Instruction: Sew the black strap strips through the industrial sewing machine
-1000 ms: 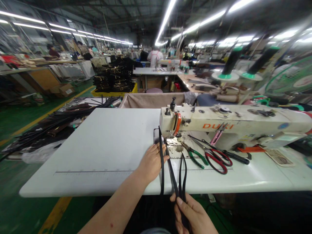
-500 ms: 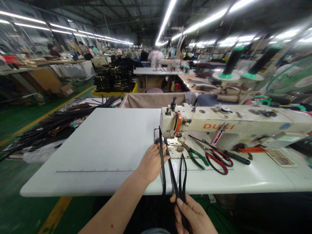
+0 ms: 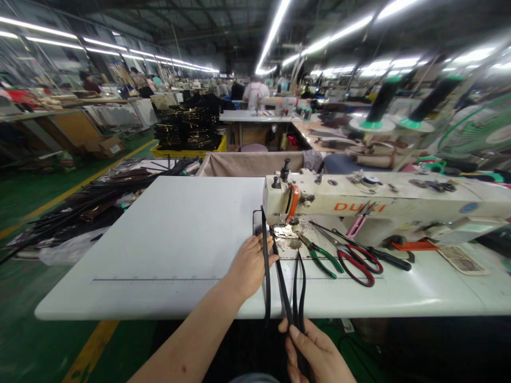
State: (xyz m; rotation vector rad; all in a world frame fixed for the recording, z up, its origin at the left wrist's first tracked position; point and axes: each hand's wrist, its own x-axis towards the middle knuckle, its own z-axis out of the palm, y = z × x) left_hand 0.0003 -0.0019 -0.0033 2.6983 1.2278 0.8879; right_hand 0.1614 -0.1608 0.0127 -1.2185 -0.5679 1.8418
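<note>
Little shifted: my right grip stayed closed on the black strap, running forward past my open left grip to the sewing machine.

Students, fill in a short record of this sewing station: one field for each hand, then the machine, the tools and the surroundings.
left hand: the left hand rests on the white table beside the black straps
right hand: the right hand grips the black straps
machine: white DUKI sewing machine
tools: green-handled pliers, red-handled scissors
surroundings: yellow crate under stacked black bundles; a co-worker at a distant machine
</note>
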